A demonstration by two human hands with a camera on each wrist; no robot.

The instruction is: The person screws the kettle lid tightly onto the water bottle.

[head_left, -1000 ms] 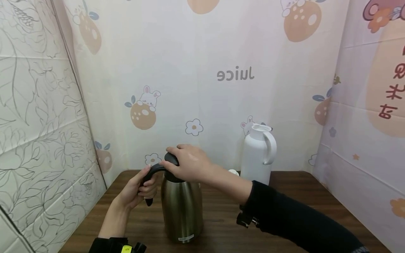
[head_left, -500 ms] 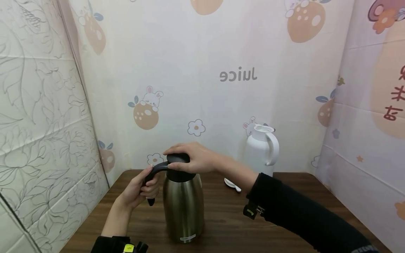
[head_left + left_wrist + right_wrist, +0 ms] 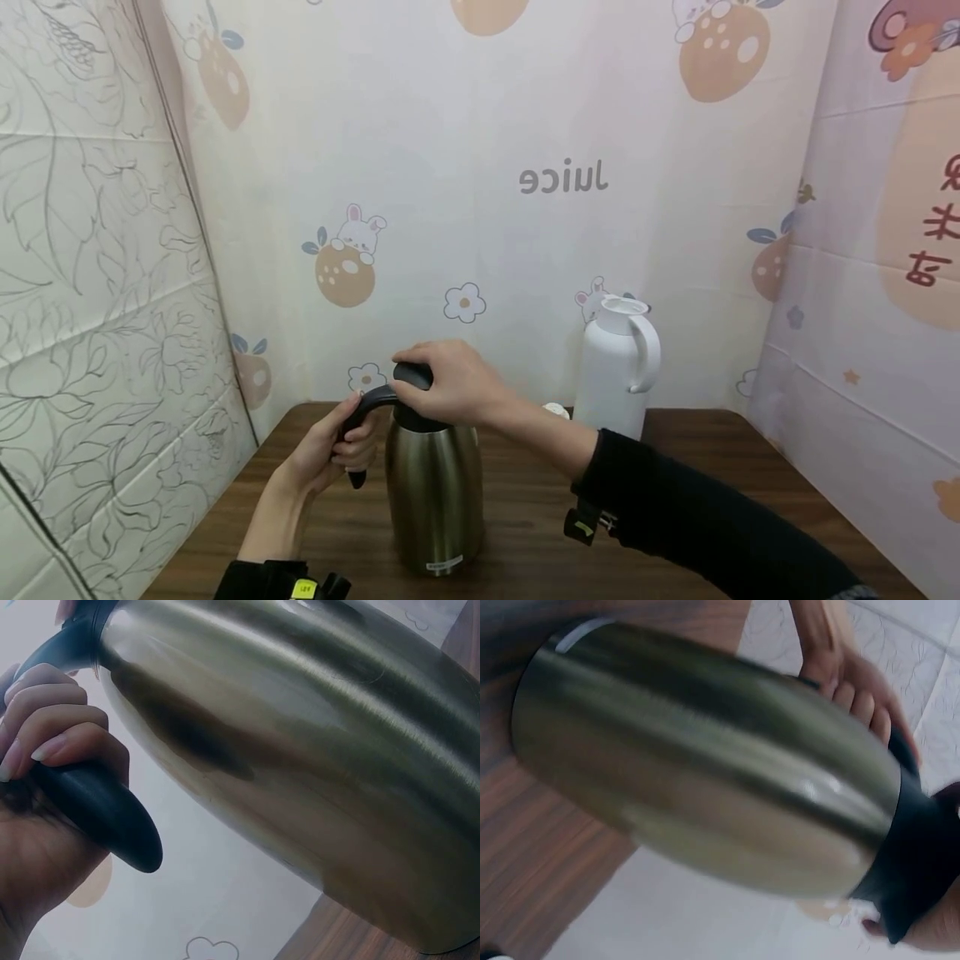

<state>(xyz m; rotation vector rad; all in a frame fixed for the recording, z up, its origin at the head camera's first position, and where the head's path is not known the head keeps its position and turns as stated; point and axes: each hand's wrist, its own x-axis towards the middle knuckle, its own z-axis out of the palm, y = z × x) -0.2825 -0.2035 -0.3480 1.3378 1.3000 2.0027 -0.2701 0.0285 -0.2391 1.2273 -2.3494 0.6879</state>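
Observation:
A brushed, gold-toned thermos jug [image 3: 435, 504] stands upright on the wooden table, a pale label near its base. My left hand [image 3: 322, 446] grips its black handle [image 3: 367, 406], fingers curled round it; the handle's lower tip [image 3: 127, 832] sticks out below them in the left wrist view. On top, my right hand [image 3: 453, 385] holds the round black lid [image 3: 412, 376], thumb on the near side and fingers over the far side. The palm hides part of the lid. In the right wrist view the jug's body [image 3: 705, 765] fills the middle, blurred.
Behind my right forearm stands a white jug [image 3: 609, 367] with an open-looking top and its handle to the right. A small white piece [image 3: 556, 409] shows beside it, mostly hidden by the forearm. Printed cloth walls [image 3: 480, 208] enclose the table [image 3: 525, 533] at back and sides.
My right hand rotated on the black lid and its forearm rose, then it turned back and the forearm lowered. The left hand keeps its grip on the handle; the jug stays put.

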